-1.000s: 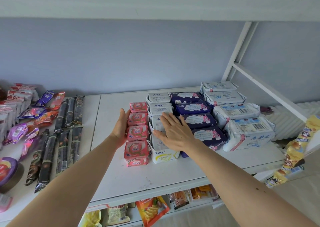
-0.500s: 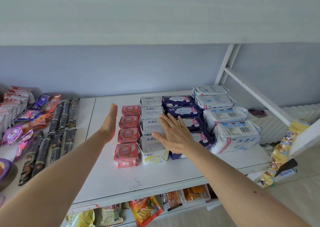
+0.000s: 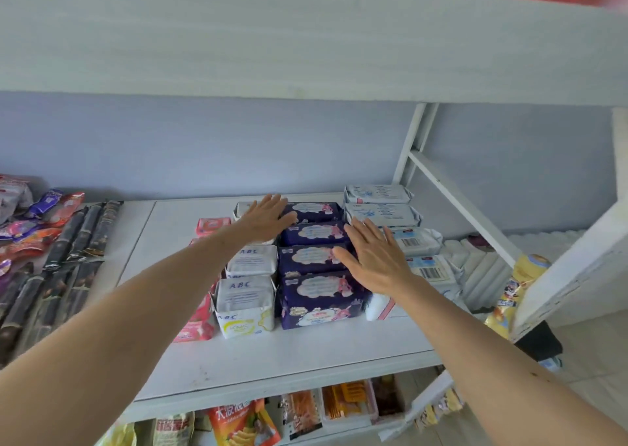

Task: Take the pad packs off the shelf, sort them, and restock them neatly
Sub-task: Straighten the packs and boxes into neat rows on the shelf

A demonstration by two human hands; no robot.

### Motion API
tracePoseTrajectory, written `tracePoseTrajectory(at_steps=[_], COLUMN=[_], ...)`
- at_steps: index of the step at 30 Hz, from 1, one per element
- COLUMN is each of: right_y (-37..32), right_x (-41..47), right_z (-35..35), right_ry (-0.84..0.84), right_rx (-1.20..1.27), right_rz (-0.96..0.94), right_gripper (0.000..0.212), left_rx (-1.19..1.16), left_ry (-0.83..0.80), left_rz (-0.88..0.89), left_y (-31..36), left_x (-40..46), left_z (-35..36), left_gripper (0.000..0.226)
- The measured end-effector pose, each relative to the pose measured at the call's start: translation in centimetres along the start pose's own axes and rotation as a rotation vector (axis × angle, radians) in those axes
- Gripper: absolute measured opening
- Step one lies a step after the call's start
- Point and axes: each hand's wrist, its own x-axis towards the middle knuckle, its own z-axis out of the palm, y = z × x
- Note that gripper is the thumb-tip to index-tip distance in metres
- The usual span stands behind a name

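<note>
1. Your left hand (image 3: 264, 217) lies flat, fingers straight, over the back of the white ABC packs (image 3: 245, 301), gripping nothing.
2. Your right hand (image 3: 373, 258) is also spread and released, its palm at the right edge of the purple packs (image 3: 317, 301), next to the white packs with barcodes (image 3: 384, 214).
3. The pad packs stand on the white shelf (image 3: 265, 367) in sorted front-to-back rows: pink packs (image 3: 212, 225) leftmost, then ABC, purple, and barcoded white.
4. The job looks close to done; you seem to be squaring up the rows.
5. Risk: pressing too hard from the right could shove the purple row into the ABC row and push the small pink packs askew.
6. Risk: the front packs sit toward the shelf's open edge; a forward drag of your palms could tip one over.
7. Risk: soft wrappers dent under a flat palm, which could leave the row tops uneven.
</note>
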Motion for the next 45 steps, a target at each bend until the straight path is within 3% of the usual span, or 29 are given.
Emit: tracePoseTrajectory(at_steps=[9,17,22,27,36,41,45], right_y=[5.2,6.5,7.0,8.3,14.6,16.7,17.4], right_x=[-1.5,-1.1,-0.7,0.1,7.0,11.1,13.2], right_z=[0.2,0.4,0.5,-0.3,-2.3,-2.4,-2.1], right_ry=[0.041,0.039,0.017,0.026,0.046,-0.066,-0.149], right_rx=[0.038,0.046,0.057,0.052,0.211,0.153,0.221], right_rz=[-0.020,-0.031,-0.006,0.005,0.154,0.197,0.179], right_gripper=[0.069,0.066,0.070,0.071,0.071,0.067,0.077], left_rx=[0.212,0.330,0.191,0.303,0.159,0.122,0.190], left_ry=[-0.111,-0.089,-0.065,-0.091,-0.048,-0.082,-0.091], left_rz=[-0.120,-0.072,-0.085,-0.138,-0.065,0.040,0.041], left_y=[2.5,4.1,3.8,3.9,8.7,13.2,14.5], left_x=[5.6,5.1,5.5,5.6,6.5,8.0,9.2], left_z=[1.5,1.7,2.1,2.0,2.2,3.8,4.4], left_gripper=[0.059,0.047,0.021,0.069,0.070,0.068,0.069])
